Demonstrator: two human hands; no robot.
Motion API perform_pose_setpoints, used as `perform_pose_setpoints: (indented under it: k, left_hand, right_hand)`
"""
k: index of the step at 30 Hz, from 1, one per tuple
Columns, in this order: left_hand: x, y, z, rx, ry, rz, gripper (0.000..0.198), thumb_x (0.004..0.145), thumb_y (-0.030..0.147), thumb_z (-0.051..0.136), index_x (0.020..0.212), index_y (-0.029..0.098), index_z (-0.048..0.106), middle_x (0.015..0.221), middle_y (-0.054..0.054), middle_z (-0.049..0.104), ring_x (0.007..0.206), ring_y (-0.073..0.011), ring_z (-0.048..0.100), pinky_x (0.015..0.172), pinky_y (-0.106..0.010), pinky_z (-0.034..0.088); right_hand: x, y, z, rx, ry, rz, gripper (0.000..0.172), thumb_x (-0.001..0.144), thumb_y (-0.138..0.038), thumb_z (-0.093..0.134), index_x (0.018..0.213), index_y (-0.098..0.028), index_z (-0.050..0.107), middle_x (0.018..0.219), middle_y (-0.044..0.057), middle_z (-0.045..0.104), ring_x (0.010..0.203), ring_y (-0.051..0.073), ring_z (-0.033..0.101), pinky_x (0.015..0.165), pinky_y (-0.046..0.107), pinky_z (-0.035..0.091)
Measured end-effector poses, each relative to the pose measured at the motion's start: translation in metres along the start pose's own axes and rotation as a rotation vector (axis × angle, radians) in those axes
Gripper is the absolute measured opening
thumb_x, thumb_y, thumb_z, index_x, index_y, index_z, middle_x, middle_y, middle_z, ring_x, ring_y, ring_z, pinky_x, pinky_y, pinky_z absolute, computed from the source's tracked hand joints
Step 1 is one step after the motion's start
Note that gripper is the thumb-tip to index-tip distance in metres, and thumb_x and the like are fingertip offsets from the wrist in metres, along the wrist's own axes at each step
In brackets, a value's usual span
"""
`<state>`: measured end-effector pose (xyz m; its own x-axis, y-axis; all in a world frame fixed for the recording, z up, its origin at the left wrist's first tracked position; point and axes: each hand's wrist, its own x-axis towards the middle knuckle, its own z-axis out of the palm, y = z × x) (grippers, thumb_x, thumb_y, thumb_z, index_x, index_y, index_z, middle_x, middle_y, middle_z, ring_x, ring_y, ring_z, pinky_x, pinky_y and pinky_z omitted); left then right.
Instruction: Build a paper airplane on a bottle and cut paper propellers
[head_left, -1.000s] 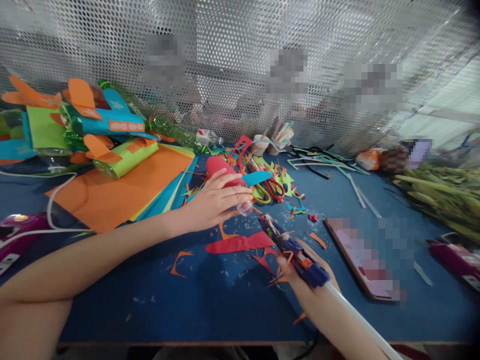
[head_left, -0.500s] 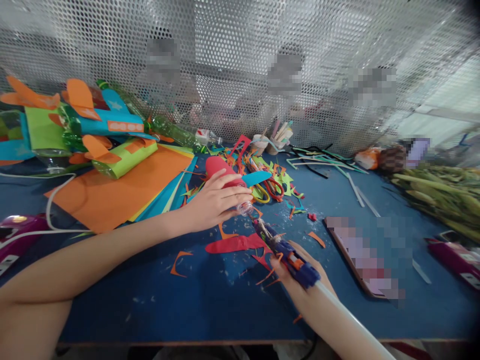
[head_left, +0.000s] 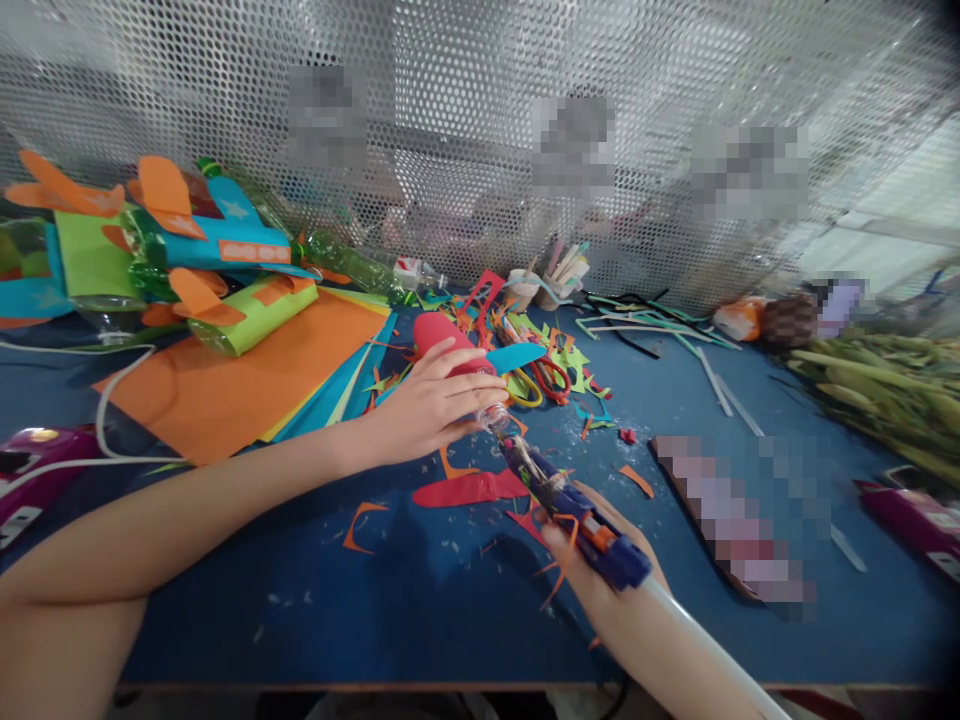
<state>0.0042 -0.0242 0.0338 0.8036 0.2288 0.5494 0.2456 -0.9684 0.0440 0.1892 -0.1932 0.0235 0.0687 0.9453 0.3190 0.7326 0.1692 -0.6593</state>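
My left hand (head_left: 442,392) is wrapped round a small plastic bottle (head_left: 435,332) covered in red paper, its clear neck facing me. A blue paper wing (head_left: 516,356) sticks out from its right side. In my right hand (head_left: 600,560) is a dark blue hot glue gun (head_left: 574,520), with a long whitish glue stick (head_left: 705,640) running out of its back. The gun's tip is at the bottle's neck; whether it touches, I cannot tell. Thin orange paper strips hang by the gun. A red paper strip with rounded end (head_left: 469,488) lies below the bottle.
Paper-covered bottle planes (head_left: 217,240) and coloured sheets (head_left: 255,390) are at the left. Scissors (head_left: 551,380) lie among paper scraps behind my hands. Cups of sticks (head_left: 562,285) stand by the perforated metal wall (head_left: 465,150). A phone (head_left: 712,520) lies at the right, near dried leaves (head_left: 892,390).
The glue gun's tip has shifted slightly up and left along the bottle's neck, and its back end has dipped a little. My left hand keeps its hold on the bottle.
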Motion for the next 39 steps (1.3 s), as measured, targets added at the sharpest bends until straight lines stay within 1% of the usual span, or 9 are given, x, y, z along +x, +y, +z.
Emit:
perform_pose_setpoints:
  k: [6, 11, 16, 20, 24, 29, 31, 35, 39]
  left_hand:
    - [0.000, 0.000, 0.000, 0.002, 0.002, -0.007, 0.036, 0.087, 0.030, 0.050, 0.123, 0.025, 0.046, 0.126, 0.000, 0.055, 0.126, -0.0221, 0.032, 0.108, -0.052, 0.017]
    - [0.000, -0.001, 0.001, 0.007, 0.013, -0.005, 0.037, 0.087, 0.030, 0.050, 0.124, 0.026, 0.046, 0.126, 0.000, 0.055, 0.126, -0.0229, 0.032, 0.108, -0.053, 0.016]
    - [-0.001, -0.001, 0.000, 0.017, -0.001, -0.008, 0.038, 0.087, 0.029, 0.051, 0.125, 0.026, 0.045, 0.127, 0.001, 0.054, 0.127, -0.0229, 0.031, 0.108, -0.053, 0.015]
    - [0.000, 0.000, 0.000, 0.018, 0.002, -0.015, 0.036, 0.088, 0.031, 0.050, 0.123, 0.026, 0.047, 0.126, 0.001, 0.055, 0.126, -0.0225, 0.032, 0.108, -0.052, 0.015]
    - [0.000, 0.000, 0.001, 0.015, 0.011, -0.017, 0.035, 0.087, 0.031, 0.050, 0.122, 0.026, 0.048, 0.124, 0.001, 0.056, 0.126, -0.0222, 0.033, 0.109, -0.053, 0.014]
    - [0.000, 0.000, 0.001, 0.011, 0.008, -0.015, 0.035, 0.088, 0.030, 0.050, 0.122, 0.026, 0.047, 0.125, 0.000, 0.055, 0.127, -0.0225, 0.032, 0.109, -0.053, 0.013]
    - [0.000, 0.000, 0.000, 0.008, 0.013, -0.011, 0.035, 0.088, 0.031, 0.049, 0.123, 0.026, 0.047, 0.125, 0.000, 0.055, 0.126, -0.0229, 0.032, 0.108, -0.054, 0.013]
    - [0.000, 0.001, 0.000, 0.004, 0.012, -0.007, 0.035, 0.089, 0.031, 0.048, 0.123, 0.026, 0.047, 0.125, 0.000, 0.055, 0.126, -0.0232, 0.032, 0.108, -0.054, 0.013]
    - [0.000, 0.001, 0.000, 0.006, 0.003, -0.015, 0.035, 0.088, 0.031, 0.048, 0.123, 0.026, 0.047, 0.126, 0.000, 0.055, 0.127, -0.0229, 0.032, 0.108, -0.054, 0.013]
  right_hand:
    - [-0.003, 0.000, 0.000, -0.007, -0.017, 0.018, 0.022, 0.082, -0.041, 0.052, 0.085, -0.022, 0.063, 0.082, 0.007, 0.070, 0.077, 0.022, 0.066, 0.076, 0.036, 0.053]
    - [-0.005, 0.005, 0.001, -0.006, -0.038, 0.054, 0.025, 0.082, -0.042, 0.052, 0.091, -0.021, 0.064, 0.089, 0.008, 0.070, 0.081, 0.023, 0.066, 0.073, 0.034, 0.054]
    - [-0.006, 0.008, 0.001, -0.033, -0.023, 0.044, 0.024, 0.082, -0.041, 0.052, 0.087, -0.022, 0.064, 0.085, 0.006, 0.070, 0.078, 0.022, 0.066, 0.073, 0.033, 0.054]
    - [-0.006, 0.010, -0.001, -0.040, 0.012, 0.037, 0.020, 0.082, -0.038, 0.054, 0.087, -0.022, 0.065, 0.090, 0.005, 0.070, 0.082, 0.021, 0.066, 0.073, 0.030, 0.053]
    - [-0.005, 0.010, -0.007, -0.061, -0.011, 0.038, 0.020, 0.083, -0.037, 0.052, 0.088, -0.021, 0.064, 0.087, 0.005, 0.070, 0.080, 0.021, 0.066, 0.070, 0.028, 0.053]
    - [-0.003, 0.005, -0.013, -0.103, -0.026, 0.040, 0.022, 0.084, -0.038, 0.050, 0.081, -0.021, 0.063, 0.081, 0.005, 0.069, 0.077, 0.021, 0.065, 0.067, 0.029, 0.053]
    - [-0.003, 0.004, -0.013, -0.093, -0.036, 0.043, 0.021, 0.084, -0.038, 0.050, 0.081, -0.021, 0.063, 0.082, 0.005, 0.069, 0.076, 0.020, 0.065, 0.066, 0.029, 0.053]
    - [-0.005, 0.006, -0.008, -0.062, -0.029, 0.044, 0.018, 0.083, -0.037, 0.052, 0.084, -0.022, 0.063, 0.089, 0.004, 0.069, 0.080, 0.021, 0.065, 0.069, 0.028, 0.053]
    - [-0.007, 0.007, -0.003, -0.022, -0.037, 0.063, 0.018, 0.083, -0.037, 0.052, 0.086, -0.022, 0.062, 0.084, 0.004, 0.069, 0.077, 0.020, 0.065, 0.070, 0.028, 0.053]
